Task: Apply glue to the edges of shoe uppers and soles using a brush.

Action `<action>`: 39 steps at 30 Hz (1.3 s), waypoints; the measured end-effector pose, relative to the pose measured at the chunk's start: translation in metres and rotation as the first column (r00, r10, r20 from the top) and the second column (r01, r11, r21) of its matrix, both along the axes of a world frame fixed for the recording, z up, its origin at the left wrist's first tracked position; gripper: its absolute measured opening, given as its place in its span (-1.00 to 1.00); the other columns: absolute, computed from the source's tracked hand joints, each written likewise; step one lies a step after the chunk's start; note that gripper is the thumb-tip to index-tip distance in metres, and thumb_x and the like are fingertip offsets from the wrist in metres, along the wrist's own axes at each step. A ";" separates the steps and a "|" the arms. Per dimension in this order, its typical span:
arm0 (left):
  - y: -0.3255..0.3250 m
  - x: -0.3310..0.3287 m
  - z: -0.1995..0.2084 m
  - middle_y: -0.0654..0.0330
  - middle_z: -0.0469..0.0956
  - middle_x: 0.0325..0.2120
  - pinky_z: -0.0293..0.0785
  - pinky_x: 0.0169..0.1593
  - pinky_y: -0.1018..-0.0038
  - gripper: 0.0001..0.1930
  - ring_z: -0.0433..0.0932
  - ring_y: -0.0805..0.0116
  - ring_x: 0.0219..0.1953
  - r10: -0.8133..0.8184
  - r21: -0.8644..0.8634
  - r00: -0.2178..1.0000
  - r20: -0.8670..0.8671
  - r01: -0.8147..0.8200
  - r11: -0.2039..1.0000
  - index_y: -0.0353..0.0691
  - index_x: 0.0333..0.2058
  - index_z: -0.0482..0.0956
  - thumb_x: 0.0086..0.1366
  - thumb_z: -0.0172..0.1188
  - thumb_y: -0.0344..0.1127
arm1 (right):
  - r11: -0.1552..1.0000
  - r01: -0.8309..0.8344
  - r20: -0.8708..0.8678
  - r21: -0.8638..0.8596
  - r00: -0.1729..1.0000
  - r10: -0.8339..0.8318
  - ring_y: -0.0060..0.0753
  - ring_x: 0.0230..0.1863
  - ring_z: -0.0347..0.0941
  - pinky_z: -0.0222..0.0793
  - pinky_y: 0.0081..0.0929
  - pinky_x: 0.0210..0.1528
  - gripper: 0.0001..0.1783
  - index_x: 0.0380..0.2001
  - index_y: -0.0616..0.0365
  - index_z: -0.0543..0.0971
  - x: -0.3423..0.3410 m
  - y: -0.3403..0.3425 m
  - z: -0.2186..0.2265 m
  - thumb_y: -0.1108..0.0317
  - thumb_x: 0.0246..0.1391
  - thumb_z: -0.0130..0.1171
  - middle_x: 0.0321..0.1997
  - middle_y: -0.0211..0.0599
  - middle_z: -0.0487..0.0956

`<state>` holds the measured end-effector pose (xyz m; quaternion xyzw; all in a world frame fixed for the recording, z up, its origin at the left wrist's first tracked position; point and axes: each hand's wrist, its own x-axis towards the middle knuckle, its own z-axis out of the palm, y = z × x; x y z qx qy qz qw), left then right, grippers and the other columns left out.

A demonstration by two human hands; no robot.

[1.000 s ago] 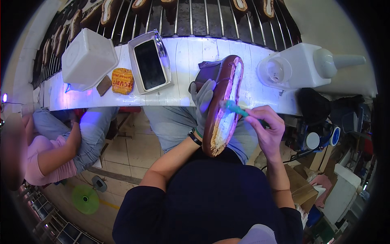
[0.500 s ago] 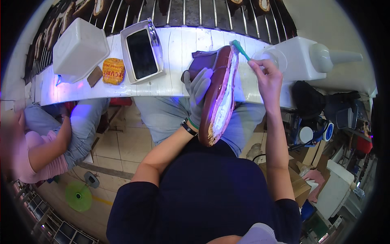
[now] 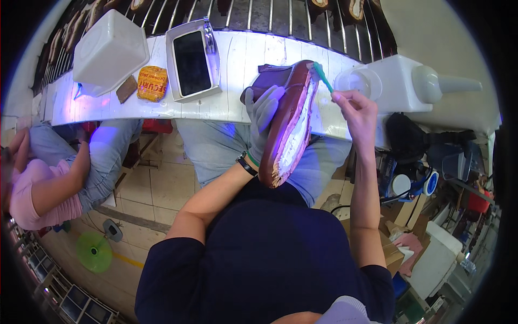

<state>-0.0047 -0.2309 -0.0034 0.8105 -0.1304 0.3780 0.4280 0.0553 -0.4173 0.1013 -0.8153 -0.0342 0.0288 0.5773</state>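
My gloved left hand (image 3: 264, 110) is closed around the side of a dark brown shoe (image 3: 283, 129), which is tilted so its underside faces right. That underside is white along the middle, with a pinkish, ragged turned-in edge around it. Between the fingertips of my bare right hand (image 3: 356, 110) is the handle of a small green brush (image 3: 324, 78). Its bristles rest against the edge at the shoe's far end. The shoe's upper part reaches leftward over the white table (image 3: 232, 108), while the near end hangs over my lap.
On the table's left are a white plastic container (image 3: 110, 54), an orange-yellow wrapped packet (image 3: 152, 83), a small brown block (image 3: 127, 89) and a box (image 3: 216, 86) holding a phone. A white jug lies right (image 3: 399, 81). Metal rails (image 3: 270, 19) run beyond. Someone in pink (image 3: 48, 189) sits left.
The brush tip has shifted slightly nearer along the shoe's far edge. My left hand keeps its hold. The whole view has shifted a little.
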 end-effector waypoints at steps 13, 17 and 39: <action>0.018 -0.003 0.031 0.05 0.40 0.06 0.02 0.26 0.00 -0.33 0.40 0.11 0.10 -0.032 -0.062 0.999 0.037 0.034 0.998 -0.19 0.08 0.25 0.03 0.39 -0.21 | 0.920 -0.378 0.215 -0.104 0.895 0.392 -0.49 -0.40 0.53 0.39 -0.64 -0.34 -0.84 -0.38 0.33 0.64 -0.060 0.018 0.051 0.57 -0.13 0.34 -0.40 -0.23 0.61; 0.017 -0.018 0.038 -0.03 0.36 0.06 0.04 0.25 -0.02 -0.18 0.38 0.06 0.09 -0.351 -0.392 0.917 -0.191 0.257 0.884 -0.27 0.12 0.22 0.00 0.39 0.05 | 0.852 -0.474 0.208 -0.220 0.831 0.516 -0.47 -0.39 0.55 0.40 -0.62 -0.40 -0.81 -0.37 0.26 0.66 -0.071 0.026 0.073 0.50 -0.15 0.37 -0.41 -0.25 0.61; 0.025 -0.004 0.076 0.12 0.41 0.00 0.27 0.05 0.23 -0.38 0.41 0.14 -0.02 -0.261 -0.169 0.933 -0.249 0.223 0.960 -0.21 0.09 0.33 0.03 0.30 -0.22 | 0.983 -0.185 0.235 -0.006 0.955 0.181 -0.53 -0.41 0.48 0.36 -0.64 -0.31 -0.90 -0.42 0.38 0.61 -0.067 0.028 0.070 0.60 -0.09 0.30 -0.41 -0.23 0.60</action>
